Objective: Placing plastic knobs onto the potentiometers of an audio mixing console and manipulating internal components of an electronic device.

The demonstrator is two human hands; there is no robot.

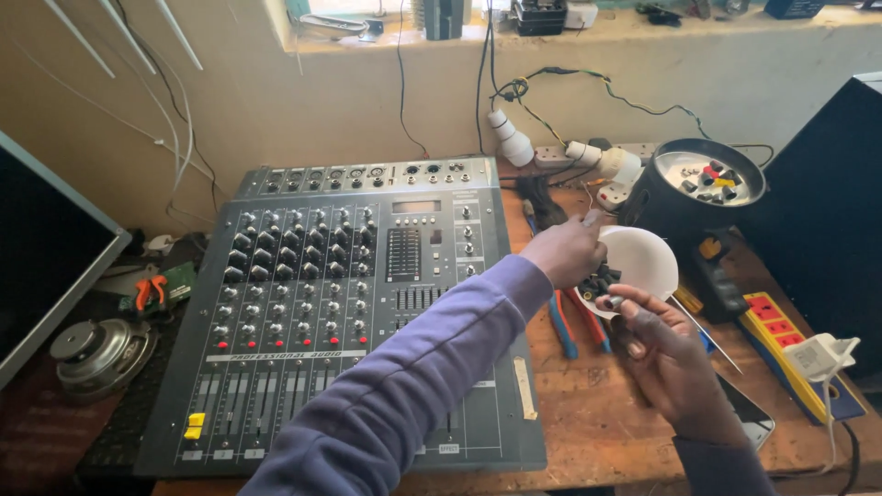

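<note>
Head view over a wooden bench (606, 413). The left hand (570, 250), reaching across in a purple sleeve (413, 386), grips the near rim of a white bowl (643, 257) and holds it tilted above the bench, just right of the mixer (349, 303). Small dark knobs (602, 278) lie in the bowl's lower part; their number cannot be made out, since the hand covers part of them. The right hand (666, 354) is below the bowl, fingers pinched narrow at its lower edge on a small dark piece (614, 301) too small to identify; whether it touches the bowl cannot be told. Beneath the hands, red and blue pliers (574, 326) lie on the bench, their jaws hidden by the bowl. A thin rod (707, 331) runs out from under the bowl toward the right. A phone (749, 413) is partly covered by the right wrist. Behind the bowl stands a black round tin (671, 207) holding small coloured parts. At right lies a yellow power strip (781, 344) with a white plug (827, 354); a black box (827, 220) is cut off by the frame edge. At left, a loudspeaker driver (96, 354) and a screen (46, 248), also cut off
</note>
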